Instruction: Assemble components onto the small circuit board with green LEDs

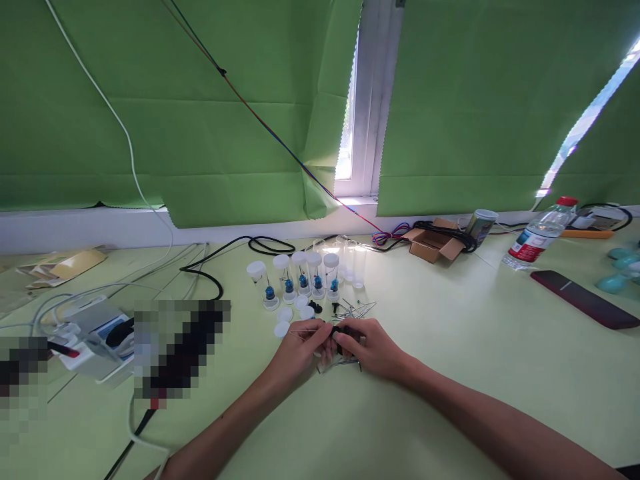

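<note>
My left hand (306,339) and my right hand (369,343) meet above the table, fingertips pinched close together. Between them sits a small black part (339,331), partly covered by the fingers; my right hand grips it. A thin metal wire (299,331) sticks out from the closed fingers of my left hand. Beyond the hands lie loose metal rods (354,310), small black pieces (315,307) and white round caps (285,314). Behind these stand several clear tubes with white lids (301,273), with blue parts inside. More metal rods (345,363) lie just below my hands.
Clear empty tubes (359,267) stand behind the lidded ones. An open cardboard box (425,252), a can (481,227), a water bottle (540,237) and a dark red case (585,298) are to the right. A white power strip (85,333) and cables occupy the left.
</note>
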Demonstrator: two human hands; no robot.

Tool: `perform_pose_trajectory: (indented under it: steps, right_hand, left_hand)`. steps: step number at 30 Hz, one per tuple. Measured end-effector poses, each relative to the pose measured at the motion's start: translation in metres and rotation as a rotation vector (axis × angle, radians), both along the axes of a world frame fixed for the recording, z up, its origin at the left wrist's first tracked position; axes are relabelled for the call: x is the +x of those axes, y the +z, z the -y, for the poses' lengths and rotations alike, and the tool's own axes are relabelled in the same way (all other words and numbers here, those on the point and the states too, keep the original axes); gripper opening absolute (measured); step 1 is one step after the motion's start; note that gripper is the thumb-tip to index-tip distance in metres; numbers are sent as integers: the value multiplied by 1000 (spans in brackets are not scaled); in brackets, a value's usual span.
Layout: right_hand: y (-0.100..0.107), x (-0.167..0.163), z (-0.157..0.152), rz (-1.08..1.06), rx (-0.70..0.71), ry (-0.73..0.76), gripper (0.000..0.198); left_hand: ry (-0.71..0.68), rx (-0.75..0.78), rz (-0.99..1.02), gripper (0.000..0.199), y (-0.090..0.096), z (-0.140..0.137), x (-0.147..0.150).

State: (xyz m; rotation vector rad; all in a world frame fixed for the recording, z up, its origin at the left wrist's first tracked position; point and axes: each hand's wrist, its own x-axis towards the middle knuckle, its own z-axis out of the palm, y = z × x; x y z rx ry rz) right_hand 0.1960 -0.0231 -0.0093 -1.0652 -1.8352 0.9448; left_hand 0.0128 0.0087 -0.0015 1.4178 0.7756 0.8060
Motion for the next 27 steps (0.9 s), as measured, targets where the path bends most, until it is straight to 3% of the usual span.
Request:
perform_pose_trajectory:
  steps: [15,27]
  right_hand:
    - [2,0,0,-12,-17,-3,24]
    - [-4,1,-4,-15,38,-1,45]
  left_hand:
    - [-14,-7,17,38,-3,-1,-1]
    - [-48,-32,45,39,-1,1,0]
